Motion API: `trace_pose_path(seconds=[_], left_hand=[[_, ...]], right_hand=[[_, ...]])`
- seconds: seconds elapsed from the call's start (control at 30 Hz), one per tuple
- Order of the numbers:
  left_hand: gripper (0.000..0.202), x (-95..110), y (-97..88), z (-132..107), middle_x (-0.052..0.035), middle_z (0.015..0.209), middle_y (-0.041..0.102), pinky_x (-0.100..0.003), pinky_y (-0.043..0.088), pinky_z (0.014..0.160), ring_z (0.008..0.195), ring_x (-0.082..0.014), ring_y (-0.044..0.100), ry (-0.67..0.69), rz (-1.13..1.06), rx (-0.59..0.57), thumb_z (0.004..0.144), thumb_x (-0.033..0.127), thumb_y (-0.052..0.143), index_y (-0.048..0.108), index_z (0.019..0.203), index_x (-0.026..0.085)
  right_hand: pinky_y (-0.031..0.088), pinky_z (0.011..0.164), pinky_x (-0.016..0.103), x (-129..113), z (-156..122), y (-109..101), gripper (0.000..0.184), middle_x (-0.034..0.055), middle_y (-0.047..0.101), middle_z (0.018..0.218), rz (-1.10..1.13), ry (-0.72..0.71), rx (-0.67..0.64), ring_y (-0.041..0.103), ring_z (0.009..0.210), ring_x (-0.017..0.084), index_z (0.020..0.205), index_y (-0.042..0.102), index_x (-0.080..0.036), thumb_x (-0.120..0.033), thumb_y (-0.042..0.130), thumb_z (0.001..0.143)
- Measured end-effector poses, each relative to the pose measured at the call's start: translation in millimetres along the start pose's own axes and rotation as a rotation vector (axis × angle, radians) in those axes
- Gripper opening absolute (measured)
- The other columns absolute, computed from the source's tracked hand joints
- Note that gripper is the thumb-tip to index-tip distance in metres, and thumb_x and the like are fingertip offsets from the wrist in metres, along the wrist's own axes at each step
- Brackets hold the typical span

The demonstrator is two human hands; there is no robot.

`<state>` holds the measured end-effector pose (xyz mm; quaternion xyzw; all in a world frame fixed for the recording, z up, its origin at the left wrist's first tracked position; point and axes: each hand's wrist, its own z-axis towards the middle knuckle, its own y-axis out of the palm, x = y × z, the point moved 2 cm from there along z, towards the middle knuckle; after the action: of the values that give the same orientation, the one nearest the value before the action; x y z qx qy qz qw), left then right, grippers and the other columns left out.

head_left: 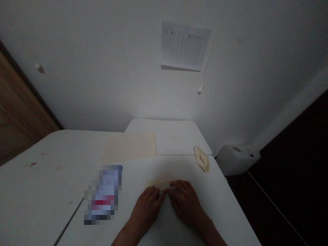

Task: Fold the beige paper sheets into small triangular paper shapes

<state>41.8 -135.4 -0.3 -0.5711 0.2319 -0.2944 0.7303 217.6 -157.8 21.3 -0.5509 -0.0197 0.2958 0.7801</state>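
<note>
Both my hands rest on a small cream sheet of paper (pixel 157 183) lying on the white table (pixel 51 191). My left hand (pixel 146 208) lies palm down with its fingertips pressed on the paper's near edge. My right hand (pixel 185 203) lies beside it, fingers flat on the same edge. The fingertips of the two hands almost meet. Most of the paper is hidden under them.
A folded cream paper shape (pixel 202 159) sits near the table's right edge. A larger cream sheet (pixel 129 147) lies further back. A blurred-out card (pixel 104 194) lies left of my hands. A white bin (pixel 237 157) stands on the floor at right. A printed chart (pixel 184 46) hangs on the wall.
</note>
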Motion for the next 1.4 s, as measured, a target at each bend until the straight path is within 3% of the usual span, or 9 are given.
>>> trace_pose_path(seconds=[0.2, 0.57, 0.83, 1.0, 1.1, 1.2, 1.3, 1.4], left_hand=[[0.054, 0, -10.3, 0, -0.0065, 0.086, 0.072, -0.039, 0.053, 0.079, 0.084, -0.0240, 0.067, -0.105, -0.080, -0.117, 0.077, -0.001, 0.046, 0.060, 0.122, 0.025], [0.043, -18, -22.7, -26, -0.0072, 0.084, 0.073, -0.036, 0.052, 0.067, 0.075, -0.0249, 0.069, -0.346, -0.047, -0.179, 0.087, 0.013, 0.044, 0.060, 0.124, 0.027], [0.039, -32, -18.1, -47, -0.0039, 0.079, 0.072, -0.029, 0.050, 0.061, 0.068, -0.0203, 0.068, -0.395, 0.000, -0.061, 0.091, 0.020, 0.041, 0.061, 0.123, 0.028], [0.034, -33, -12.0, -53, -0.0062, 0.086, 0.071, -0.033, 0.054, 0.063, 0.070, -0.0217, 0.068, -0.358, 0.020, 0.080, 0.089, 0.020, 0.042, 0.064, 0.115, 0.024], [0.030, -32, -11.7, -52, -0.0109, 0.098, 0.069, -0.041, 0.056, 0.075, 0.087, -0.0265, 0.067, -0.302, 0.027, 0.224, 0.088, 0.019, 0.043, 0.065, 0.110, 0.021], [0.036, -27, -15.0, -44, -0.0118, 0.114, 0.065, -0.045, 0.054, 0.088, 0.107, -0.0288, 0.061, -0.187, -0.008, 0.308, 0.087, 0.015, 0.043, 0.060, 0.118, 0.021], [0.046, -17, -19.1, -28, -0.0101, 0.138, 0.052, -0.042, 0.049, 0.099, 0.126, -0.0268, 0.049, -0.026, -0.085, 0.266, 0.087, 0.014, 0.043, 0.050, 0.132, 0.019], [0.050, -11, -20.7, -14, -0.0080, 0.145, 0.045, -0.039, 0.046, 0.103, 0.132, -0.0230, 0.043, 0.030, -0.154, 0.183, 0.089, 0.015, 0.043, 0.043, 0.139, 0.019]], right_hand=[[0.036, 0.097, 0.041, -1, -1, -3, 0.028, 0.0051, 0.060, 0.121, -0.001, 0.017, -0.019, 0.051, 0.111, 0.023, 0.118, 0.062, -0.030, -0.022, 0.054, 0.092], [0.035, 0.098, 0.042, 1, -2, 0, 0.028, 0.0047, 0.060, 0.121, 0.011, 0.033, -0.012, 0.050, 0.113, 0.023, 0.116, 0.063, -0.030, -0.021, 0.053, 0.092], [0.036, 0.098, 0.041, -1, -1, -3, 0.027, 0.0052, 0.061, 0.121, -0.032, 0.015, -0.020, 0.051, 0.112, 0.022, 0.115, 0.063, -0.029, -0.020, 0.053, 0.092], [0.036, 0.097, 0.040, -1, 0, -2, 0.027, 0.0034, 0.061, 0.120, -0.036, 0.005, -0.018, 0.051, 0.113, 0.022, 0.115, 0.062, -0.030, -0.020, 0.053, 0.092], [0.036, 0.097, 0.041, 1, -1, 0, 0.027, 0.0036, 0.061, 0.121, -0.046, 0.005, -0.016, 0.051, 0.113, 0.022, 0.115, 0.062, -0.030, -0.021, 0.054, 0.092], [0.036, 0.097, 0.042, 1, -1, 0, 0.027, 0.0049, 0.061, 0.121, -0.030, 0.001, -0.013, 0.051, 0.112, 0.023, 0.115, 0.063, -0.029, -0.021, 0.053, 0.092], [0.037, 0.096, 0.042, 0, 0, -1, 0.024, 0.0054, 0.061, 0.119, -0.002, 0.003, 0.008, 0.052, 0.110, 0.023, 0.113, 0.064, -0.029, -0.022, 0.051, 0.093], [0.036, 0.097, 0.041, -2, 1, -4, 0.024, 0.0037, 0.061, 0.119, -0.004, 0.008, 0.013, 0.052, 0.110, 0.022, 0.112, 0.064, -0.030, -0.022, 0.052, 0.093]])
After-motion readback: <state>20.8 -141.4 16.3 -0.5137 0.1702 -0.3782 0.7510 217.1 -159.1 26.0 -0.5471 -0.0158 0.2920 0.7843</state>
